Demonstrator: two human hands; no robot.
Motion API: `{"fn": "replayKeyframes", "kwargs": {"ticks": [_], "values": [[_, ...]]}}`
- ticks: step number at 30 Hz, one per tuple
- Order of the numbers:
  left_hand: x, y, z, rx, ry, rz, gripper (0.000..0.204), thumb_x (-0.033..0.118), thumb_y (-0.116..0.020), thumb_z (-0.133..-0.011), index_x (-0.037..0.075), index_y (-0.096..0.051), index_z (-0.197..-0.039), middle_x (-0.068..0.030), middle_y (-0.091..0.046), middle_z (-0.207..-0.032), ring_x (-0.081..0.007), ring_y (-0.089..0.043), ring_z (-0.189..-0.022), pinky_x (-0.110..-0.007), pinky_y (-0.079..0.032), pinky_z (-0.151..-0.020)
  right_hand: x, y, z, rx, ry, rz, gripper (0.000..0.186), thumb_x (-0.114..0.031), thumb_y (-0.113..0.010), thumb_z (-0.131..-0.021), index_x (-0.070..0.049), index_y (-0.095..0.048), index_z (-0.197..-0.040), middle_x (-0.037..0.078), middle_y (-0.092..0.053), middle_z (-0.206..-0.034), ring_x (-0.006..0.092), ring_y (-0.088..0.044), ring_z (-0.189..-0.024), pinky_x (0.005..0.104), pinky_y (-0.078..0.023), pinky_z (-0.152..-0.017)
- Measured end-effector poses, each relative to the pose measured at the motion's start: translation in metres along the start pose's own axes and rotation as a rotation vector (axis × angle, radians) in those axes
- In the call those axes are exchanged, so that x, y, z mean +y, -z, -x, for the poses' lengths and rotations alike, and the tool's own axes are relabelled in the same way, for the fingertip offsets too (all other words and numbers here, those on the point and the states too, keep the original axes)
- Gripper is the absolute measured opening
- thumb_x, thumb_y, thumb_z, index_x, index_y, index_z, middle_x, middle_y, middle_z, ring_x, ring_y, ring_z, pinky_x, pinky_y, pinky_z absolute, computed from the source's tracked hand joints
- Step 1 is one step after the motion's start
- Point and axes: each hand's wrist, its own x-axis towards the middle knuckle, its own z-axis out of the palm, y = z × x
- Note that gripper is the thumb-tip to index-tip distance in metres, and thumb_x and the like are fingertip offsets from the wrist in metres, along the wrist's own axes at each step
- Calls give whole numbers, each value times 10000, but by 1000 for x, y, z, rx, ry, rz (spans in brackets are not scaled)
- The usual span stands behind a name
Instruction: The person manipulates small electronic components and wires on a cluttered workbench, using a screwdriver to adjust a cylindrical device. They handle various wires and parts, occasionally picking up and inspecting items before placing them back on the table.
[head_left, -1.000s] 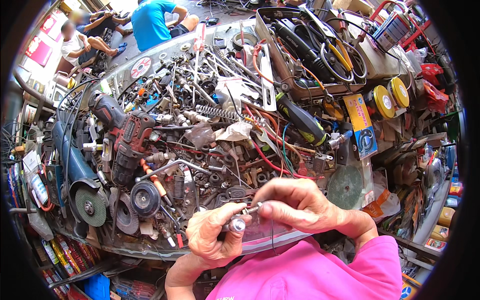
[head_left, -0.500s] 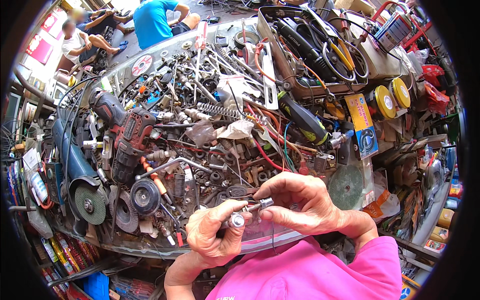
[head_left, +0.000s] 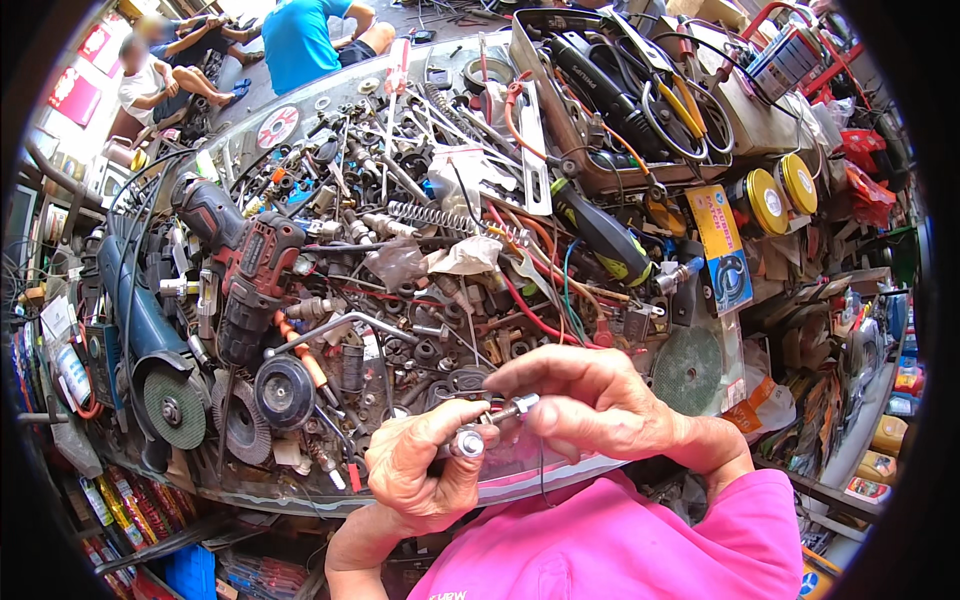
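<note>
Just over the bench's near edge, my left hand (head_left: 430, 465) is closed on a small silver metal fitting with a rounded, nut-like end (head_left: 467, 444). A thin bolt (head_left: 508, 411) sticks out to the right from between its thumb and forefinger, tipped with a shiny hex head or nut. Around that tip, my right hand (head_left: 610, 405) has its forefinger stretched above and its thumb beside it, the fingers apart. The thumb is slightly blurred, and whether it touches the tip I cannot tell. My palm hides much of the fitting.
Loose bolts, springs and sockets cover the bench (head_left: 500, 490). A red-black cordless drill (head_left: 245, 270), a blue angle grinder (head_left: 140, 300) and a black wheel (head_left: 285, 391) lie left. A green disc (head_left: 688, 372) and screwdriver (head_left: 605, 240) lie right. People sit beyond.
My right hand's fingers have loosened from the bolt's tip and spread, baring more of it. My left hand keeps its hold. The whole view has shifted slightly.
</note>
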Motion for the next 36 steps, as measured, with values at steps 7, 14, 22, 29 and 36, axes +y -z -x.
{"fn": "replayKeyframes", "kwargs": {"ticks": [7, 14, 22, 29, 36], "values": [[-1, 3, -3, 14, 5, 2, 220, 111, -739, -888, 31, -678, -1083, -78, -735, -767, -171, -670, -559, -273, -491, -526, 9, 0, 0, 168, 178, 177, 254, -44, -693, -935, 35, -600, -1157, 35, -668, -989, 36, -586, -776, 204, -488, -646], [-11, 5, -12, 423, 331, -131, 139, 121, -702, -945, -15, -675, -952, 53, -591, -725, -13, -414, -608, -191, -317, -552, -14, 0, -10, 171, 55, 103, 207, -139, -598, -994, -25, -589, -1167, -32, -610, -881, -6, -498, -703, 180, -387, -544], [-19, 17, -16, 487, 525, 133, 185, 139, -655, -972, -18, -613, -1060, 32, -625, -844, -14, -508, -655, -170, -390, -567, 4, -22, -58, 242, 574, 1528, 107, -128, -611, -880, -40, -651, -926, 134, -602, -835, 321, -661, -670, 413, -518, -545], [-24, 38, -17, 597, 575, 749, 156, 145, -644, -968, 81, -546, -1071, 21, -532, -776, -35, -460, -587, -181, -344, -464, 15, -41, -88, 182, 461, 2019, 138, -97, -616, -790, -26, -589, -904, 114, -655, -786, 268, -692, -639, 400, -497, -508], [-22, 33, -14, 478, 587, 882, 142, 47, -687, -919, 89, -579, -1000, 11, -597, -850, -64, -545, -676, -211, -431, -593, 6, -32, -98, 247, 429, 1911, 144, -78, -620, -785, -20, -546, -894, 142, -645, -659, 334, -677, -601, 434, -493, -528]]}}
